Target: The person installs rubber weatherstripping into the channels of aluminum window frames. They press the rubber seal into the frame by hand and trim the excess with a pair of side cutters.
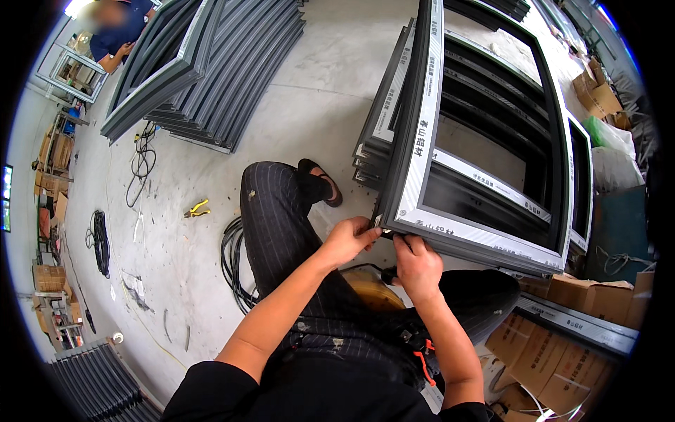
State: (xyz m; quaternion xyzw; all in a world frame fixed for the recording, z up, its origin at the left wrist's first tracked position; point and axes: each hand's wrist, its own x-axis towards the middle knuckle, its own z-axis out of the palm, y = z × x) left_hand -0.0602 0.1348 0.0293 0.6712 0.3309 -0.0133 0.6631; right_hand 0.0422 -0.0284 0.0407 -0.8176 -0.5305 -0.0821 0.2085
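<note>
Both hands meet at the near left corner of a dark grey window frame (415, 190), which has white protective film with printing along its top faces. My left hand (349, 241) is closed in a pinch at that corner, thumb and finger against the frame's edge. Close beside it, my right hand (420, 267) is closed too, with its fingertips pressed at the frame's near side. Whatever small thing the fingers may hold is hidden. Beneath this frame lie several more frames (383, 119) of the same kind, stacked flat.
Yellow-handled pliers (197, 209) and coiled black cable (235, 264) lie on the floor to the left. Another stack of grey frames (239, 77) stands far left, near a person (119, 35). Cardboard boxes (548, 359) sit at the right, and orange-handled tool (425, 366) hangs at my waist.
</note>
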